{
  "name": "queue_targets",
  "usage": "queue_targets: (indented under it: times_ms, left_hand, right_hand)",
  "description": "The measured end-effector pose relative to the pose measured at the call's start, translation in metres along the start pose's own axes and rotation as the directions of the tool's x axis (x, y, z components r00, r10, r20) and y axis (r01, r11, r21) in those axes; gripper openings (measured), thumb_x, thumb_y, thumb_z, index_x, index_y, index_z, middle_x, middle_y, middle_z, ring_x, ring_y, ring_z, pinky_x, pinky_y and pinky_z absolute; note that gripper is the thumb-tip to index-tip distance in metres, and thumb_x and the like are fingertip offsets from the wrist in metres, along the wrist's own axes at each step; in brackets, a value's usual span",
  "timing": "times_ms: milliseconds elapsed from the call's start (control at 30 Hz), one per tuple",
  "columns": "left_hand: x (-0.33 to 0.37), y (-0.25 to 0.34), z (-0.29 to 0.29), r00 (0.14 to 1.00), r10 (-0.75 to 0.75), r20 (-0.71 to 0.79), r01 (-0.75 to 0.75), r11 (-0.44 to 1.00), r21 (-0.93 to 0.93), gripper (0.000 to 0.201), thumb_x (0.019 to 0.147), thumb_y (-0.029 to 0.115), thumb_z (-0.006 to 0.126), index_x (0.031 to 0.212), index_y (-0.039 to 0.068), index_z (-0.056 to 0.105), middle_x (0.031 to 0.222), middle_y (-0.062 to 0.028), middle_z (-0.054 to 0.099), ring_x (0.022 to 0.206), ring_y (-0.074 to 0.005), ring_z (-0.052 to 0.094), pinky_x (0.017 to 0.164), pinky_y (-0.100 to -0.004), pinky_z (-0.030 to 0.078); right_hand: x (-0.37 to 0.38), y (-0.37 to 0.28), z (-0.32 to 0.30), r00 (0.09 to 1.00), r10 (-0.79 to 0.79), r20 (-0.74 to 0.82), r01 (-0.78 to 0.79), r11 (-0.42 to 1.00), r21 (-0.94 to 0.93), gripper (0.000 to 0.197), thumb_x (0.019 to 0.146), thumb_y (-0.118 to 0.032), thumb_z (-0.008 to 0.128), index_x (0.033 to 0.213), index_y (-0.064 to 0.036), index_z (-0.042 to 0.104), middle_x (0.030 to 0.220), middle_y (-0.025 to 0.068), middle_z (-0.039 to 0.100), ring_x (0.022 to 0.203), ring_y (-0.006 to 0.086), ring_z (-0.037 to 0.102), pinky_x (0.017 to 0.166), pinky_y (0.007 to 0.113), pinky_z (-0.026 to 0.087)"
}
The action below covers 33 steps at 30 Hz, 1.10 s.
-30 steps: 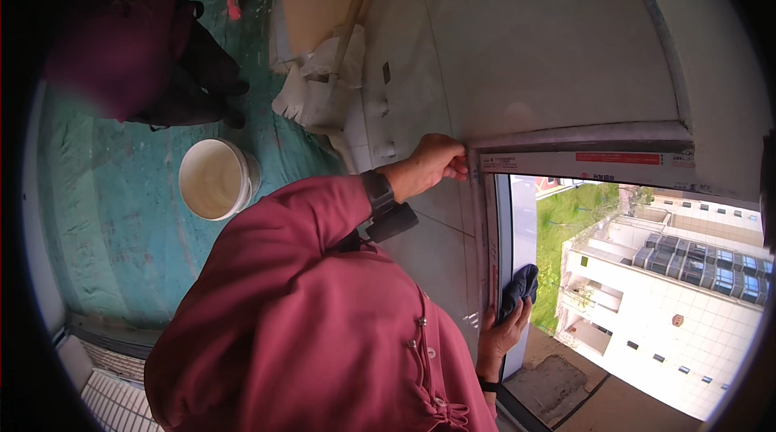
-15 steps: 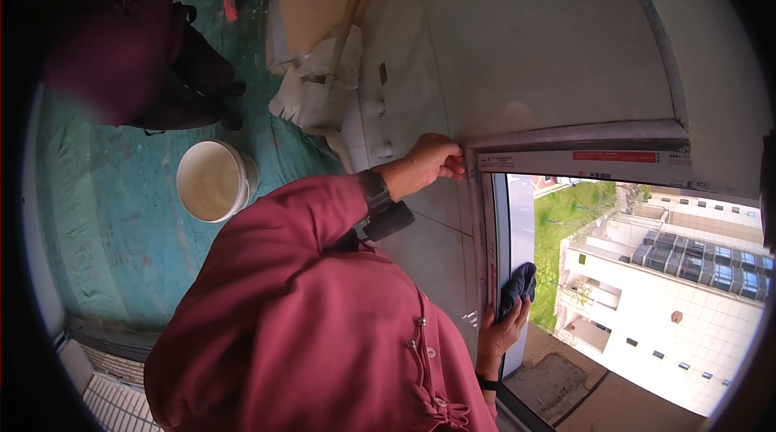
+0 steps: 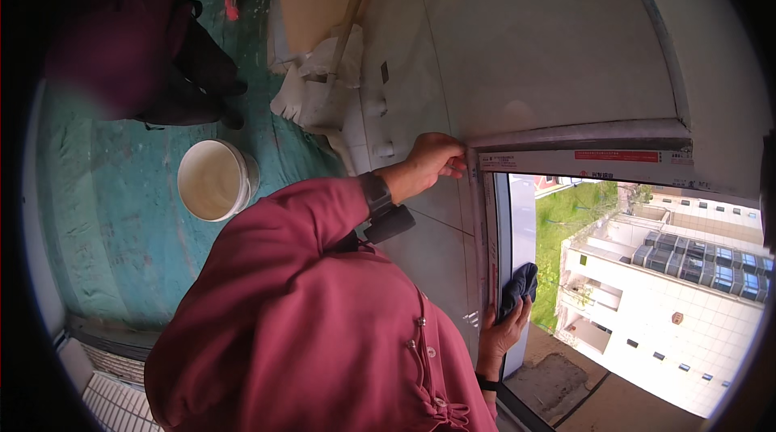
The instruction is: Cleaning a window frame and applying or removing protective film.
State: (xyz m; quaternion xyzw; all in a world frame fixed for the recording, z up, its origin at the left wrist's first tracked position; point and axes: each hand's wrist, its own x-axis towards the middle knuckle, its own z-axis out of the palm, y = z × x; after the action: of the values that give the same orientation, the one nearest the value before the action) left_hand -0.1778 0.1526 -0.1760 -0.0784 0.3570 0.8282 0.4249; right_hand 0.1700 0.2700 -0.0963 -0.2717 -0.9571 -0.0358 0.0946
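Note:
My left hand (image 3: 434,164) is closed at the corner of the window frame (image 3: 480,214), its curled fingers against the frame's edge. Lower down, my right hand (image 3: 503,337) holds a bunched dark blue cloth (image 3: 518,290) against the inner side of the frame by the opening. Printed protective film (image 3: 566,161) in white and red covers the frame's top bar. Whether my left fingertips pinch anything besides the edge is hidden.
A whitish bucket (image 3: 217,181) stands on the green floor sheet (image 3: 121,230). Another person in dark clothes (image 3: 194,68) is at the upper left. Beside the tiled wall (image 3: 412,52) lie crumpled white bags (image 3: 311,96). Through the window show grass and a pale building (image 3: 647,286).
Almost nothing differs. Both hands keep their places at the frame, and the view has shifted very slightly.

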Motion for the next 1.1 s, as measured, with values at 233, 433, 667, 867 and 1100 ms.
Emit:
queue_targets:
  times_ms: [233,433,667,867,1100]
  left_hand:
    - [0.003,0.003,0.002,1.0,-0.021,-0.021,0.022,0.999,0.048,0.012,0.078,0.004,0.055,0.085,-0.005,0.054,0.081,-0.0137,0.056,0.066,-0.0243,0.059,0.059,-0.0382,0.052]
    - [0.003,0.003,0.004,1.0,-0.022,-0.02,0.023,0.999,0.04,0.011,0.078,0.005,0.055,0.082,-0.005,0.053,0.079,-0.0139,0.056,0.064,-0.025,0.059,0.059,-0.0385,0.052]
    - [0.007,-0.003,0.004,0.999,0.007,-0.052,-0.006,1.0,0.022,0.01,0.077,0.004,0.054,0.081,-0.005,0.052,0.078,-0.0141,0.054,0.062,-0.0255,0.058,0.058,-0.0396,0.052]
    - [0.006,-0.004,0.007,0.996,-0.005,-0.084,0.007,1.0,0.024,0.01,0.077,0.004,0.054,0.081,-0.005,0.052,0.078,-0.0143,0.055,0.063,-0.0257,0.058,0.059,-0.0384,0.052]
    - [0.006,-0.008,-0.002,1.0,-0.009,0.004,0.009,0.998,-0.066,0.014,0.078,0.007,0.055,0.085,-0.005,0.054,0.081,-0.0137,0.056,0.066,-0.0249,0.058,0.063,-0.0384,0.052]
  right_hand:
    - [0.0,-0.001,-0.001,1.0,-0.001,-0.003,0.001,1.0,-0.007,0.058,0.08,-0.031,0.061,0.122,0.0019,0.039,0.127,0.0256,0.04,0.114,0.0445,0.041,0.093,0.046,0.037]
    - [0.002,-0.001,-0.001,1.0,-0.008,-0.005,0.008,1.0,-0.008,0.058,0.08,-0.033,0.06,0.122,0.0017,0.039,0.127,0.0255,0.04,0.114,0.0446,0.041,0.093,0.046,0.037]
    - [0.001,0.0,-0.001,1.0,-0.007,0.004,0.007,1.0,-0.002,0.058,0.08,-0.033,0.06,0.122,0.0016,0.038,0.127,0.0256,0.04,0.114,0.0445,0.041,0.093,0.046,0.037]
    - [0.001,0.0,-0.001,1.0,-0.003,0.003,0.003,1.0,-0.009,0.058,0.08,-0.032,0.06,0.122,0.0016,0.039,0.127,0.0257,0.04,0.114,0.0445,0.041,0.093,0.046,0.037]
    - [0.001,-0.001,0.0,1.0,-0.009,-0.004,0.009,1.0,-0.009,0.058,0.08,-0.031,0.061,0.123,0.0014,0.039,0.127,0.0259,0.039,0.114,0.0446,0.041,0.093,0.046,0.037]
